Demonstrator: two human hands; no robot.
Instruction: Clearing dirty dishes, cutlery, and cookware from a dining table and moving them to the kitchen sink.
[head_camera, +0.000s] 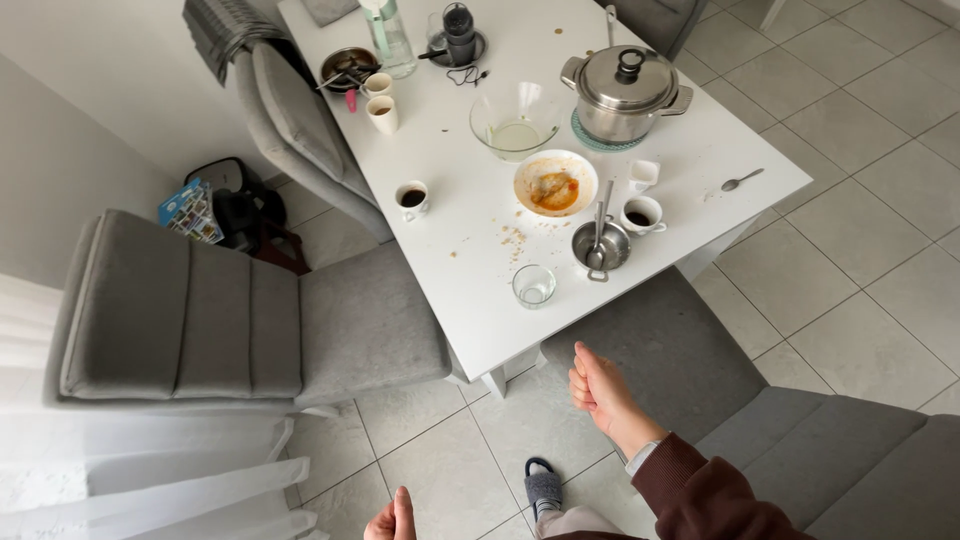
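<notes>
A white rectangular table (470, 300) fills the middle and far part of the view, standing on a pale tiled floor (860, 300). Three grey padded chairs surround it: one (230, 320) at the left near side, one (700, 390) at the right near side just beside the table's near corner, and a third (290, 120) at the far left, tucked against the table edge.

On the far right part of the table a lidded stainless steel pot (625, 92) sits on a round teal mat. To its left stands a clear glass mixing bowl (514, 122), and nearer than that a white bowl with orange food remains (555, 183). Near that bowl is a small steel saucepan with a ladle in it (600, 246), and just to its left, near the table's near end, a clear drinking glass (534, 285). A white cup of dark coffee (412, 197) stands toward the left edge; another white coffee cup (641, 214) stands right of the saucepan. A metal spoon (741, 180) lies alone at the right edge.

The right hand (597, 385) hangs in the air just below the table's near corner, fingers curled loosely inward, holding nothing; the drinking glass is the nearest tabletop item. The left hand (392, 520) shows only partly at the bottom edge, loosely curled and apparently holding nothing. A grey slipper (543, 485) rests on the floor between the hands.
</notes>
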